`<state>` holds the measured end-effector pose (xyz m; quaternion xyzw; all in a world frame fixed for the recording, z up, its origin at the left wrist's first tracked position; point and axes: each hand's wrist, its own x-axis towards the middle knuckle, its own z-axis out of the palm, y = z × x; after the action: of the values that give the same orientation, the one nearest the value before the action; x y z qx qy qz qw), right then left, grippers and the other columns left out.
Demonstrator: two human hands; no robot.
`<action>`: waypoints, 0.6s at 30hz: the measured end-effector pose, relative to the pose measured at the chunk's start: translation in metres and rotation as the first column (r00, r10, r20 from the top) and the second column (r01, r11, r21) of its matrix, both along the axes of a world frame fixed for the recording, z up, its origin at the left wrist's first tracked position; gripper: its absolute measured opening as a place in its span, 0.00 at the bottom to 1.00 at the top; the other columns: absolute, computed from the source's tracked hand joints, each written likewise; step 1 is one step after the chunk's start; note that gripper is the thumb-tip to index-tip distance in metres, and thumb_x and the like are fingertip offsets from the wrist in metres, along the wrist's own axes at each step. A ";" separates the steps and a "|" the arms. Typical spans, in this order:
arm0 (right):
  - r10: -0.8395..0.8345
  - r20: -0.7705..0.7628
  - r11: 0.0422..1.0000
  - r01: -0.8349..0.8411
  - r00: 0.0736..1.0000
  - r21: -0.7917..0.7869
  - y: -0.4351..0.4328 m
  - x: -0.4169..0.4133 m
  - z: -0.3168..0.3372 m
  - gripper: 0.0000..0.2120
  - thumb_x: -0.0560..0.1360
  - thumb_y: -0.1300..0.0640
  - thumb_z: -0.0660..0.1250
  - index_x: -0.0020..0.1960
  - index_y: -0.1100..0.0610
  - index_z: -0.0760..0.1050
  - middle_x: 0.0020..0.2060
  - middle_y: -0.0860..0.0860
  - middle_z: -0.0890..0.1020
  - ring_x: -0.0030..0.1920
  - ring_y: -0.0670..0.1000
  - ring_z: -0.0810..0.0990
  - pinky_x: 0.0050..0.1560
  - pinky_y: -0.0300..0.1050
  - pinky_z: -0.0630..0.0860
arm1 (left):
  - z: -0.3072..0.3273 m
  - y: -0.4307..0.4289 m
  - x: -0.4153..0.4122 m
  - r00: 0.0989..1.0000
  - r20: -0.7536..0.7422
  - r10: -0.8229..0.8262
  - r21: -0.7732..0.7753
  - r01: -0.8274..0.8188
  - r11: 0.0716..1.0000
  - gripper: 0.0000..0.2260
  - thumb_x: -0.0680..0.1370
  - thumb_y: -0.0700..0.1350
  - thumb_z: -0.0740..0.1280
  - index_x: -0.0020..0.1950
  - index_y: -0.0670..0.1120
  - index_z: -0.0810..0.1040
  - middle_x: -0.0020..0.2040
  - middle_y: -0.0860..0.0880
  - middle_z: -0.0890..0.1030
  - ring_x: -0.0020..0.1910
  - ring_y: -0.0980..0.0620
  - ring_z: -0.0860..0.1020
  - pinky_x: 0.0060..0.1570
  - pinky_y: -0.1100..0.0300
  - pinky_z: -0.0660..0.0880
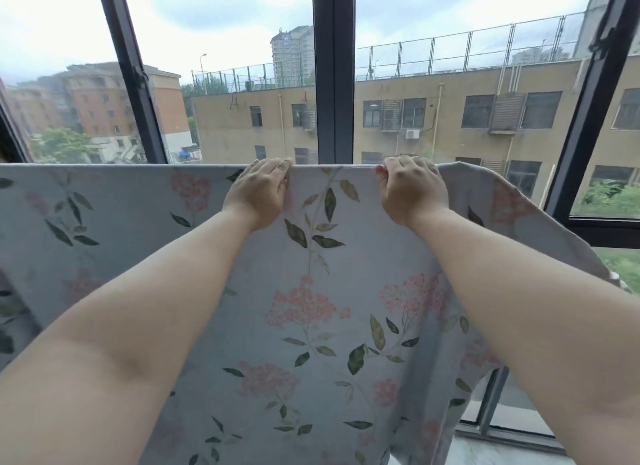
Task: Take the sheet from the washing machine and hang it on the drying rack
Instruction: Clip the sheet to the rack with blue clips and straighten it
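A pale sheet (332, 291) printed with pink flowers and green leaves hangs spread across the view, its straight top fold running level at window height. The rack bar under that fold is hidden by the cloth. My left hand (258, 193) grips the top fold left of centre, fingers curled over it. A short way to the right, my right hand (412, 187) grips the same fold the same way. The sheet's right end (502, 201) droops off in a slanting edge.
Right behind the sheet stands a large window with dark frames (334, 70); buildings lie outside. A pale stone sill (485, 450) shows at the bottom right beneath a lower window frame. The sheet runs off the left edge of view.
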<state>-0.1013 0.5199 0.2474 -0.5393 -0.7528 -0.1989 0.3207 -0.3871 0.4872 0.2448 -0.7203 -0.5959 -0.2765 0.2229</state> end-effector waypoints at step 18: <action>0.022 0.089 0.996 -0.014 0.996 -0.088 -0.029 -0.221 0.004 0.21 0.84 0.46 0.48 0.68 0.55 0.70 0.65 0.52 0.76 0.67 0.56 0.72 0.70 0.53 0.65 | 0.008 -0.011 -0.201 0.996 0.035 0.088 -0.038 -0.086 0.996 0.21 0.83 0.50 0.55 0.76 0.49 0.67 0.74 0.50 0.70 0.74 0.49 0.65 0.73 0.50 0.58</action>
<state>-0.3226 0.4913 0.2515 -0.5366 -0.7791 -0.1872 0.2646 -0.5882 0.4764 0.2532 -0.6923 -0.6357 -0.2688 0.2106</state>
